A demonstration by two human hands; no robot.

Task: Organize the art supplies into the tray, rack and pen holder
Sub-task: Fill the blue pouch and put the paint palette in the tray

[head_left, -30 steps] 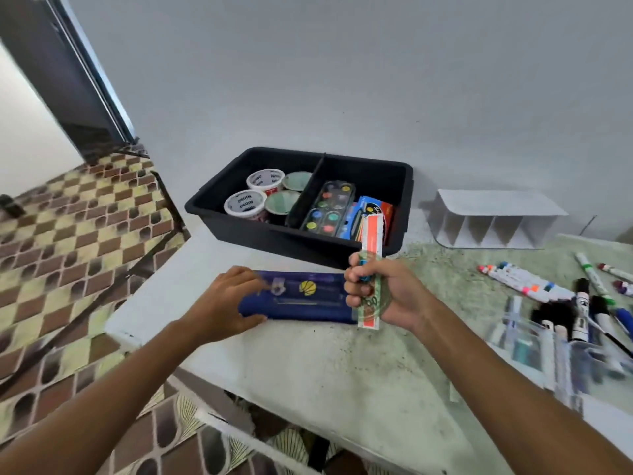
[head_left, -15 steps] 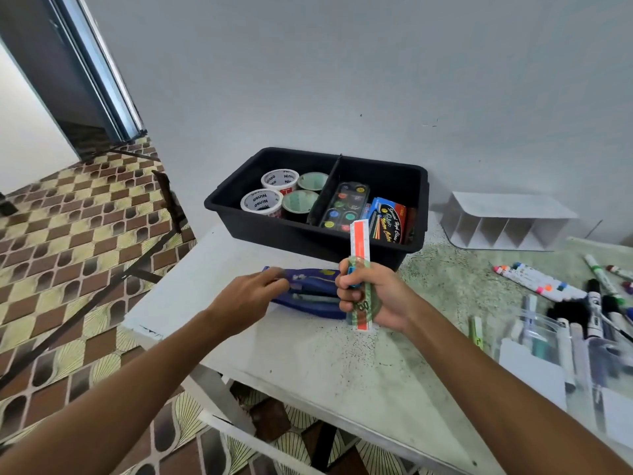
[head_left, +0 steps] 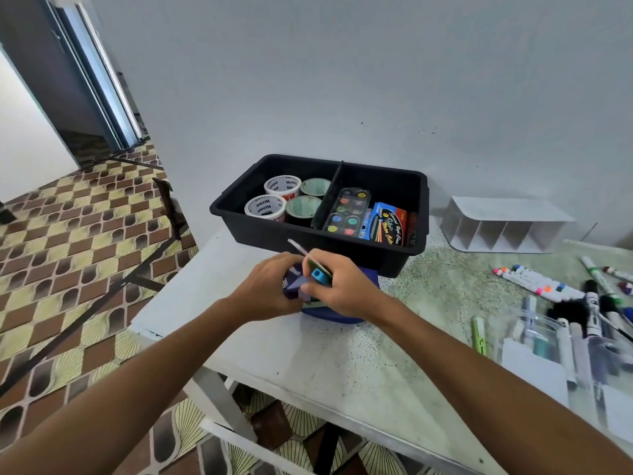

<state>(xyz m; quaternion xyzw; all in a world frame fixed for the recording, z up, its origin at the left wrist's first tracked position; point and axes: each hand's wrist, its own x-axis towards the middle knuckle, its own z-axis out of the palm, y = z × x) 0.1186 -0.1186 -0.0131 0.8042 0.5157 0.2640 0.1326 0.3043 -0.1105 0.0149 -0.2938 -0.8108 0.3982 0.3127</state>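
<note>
A blue pencil case [head_left: 337, 313] lies on the table just in front of the black tray [head_left: 407, 258]. My left hand [head_left: 265, 289] grips its left end, which is lifted. My right hand [head_left: 342, 289] holds a green ruler [head_left: 317, 269] and a small blue sharpener [head_left: 319, 275] over the case; the ruler tips away to the upper left. The tray holds tape rolls [head_left: 265, 207] on the left, a paint palette [head_left: 347, 210] and a crayon box [head_left: 388, 224] on the right. The white rack [head_left: 503, 224] stands to the right of the tray.
Several markers [head_left: 537, 279] lie on the table's right side, with a clear pen holder [head_left: 548, 341] and a green pen [head_left: 479, 335] in front of them. The table's left edge drops to a patterned floor. A wall stands close behind the tray.
My hands have come together over the pencil case. The ruler has tipped from upright to leaning away to the left, and the case's left end has been lifted.
</note>
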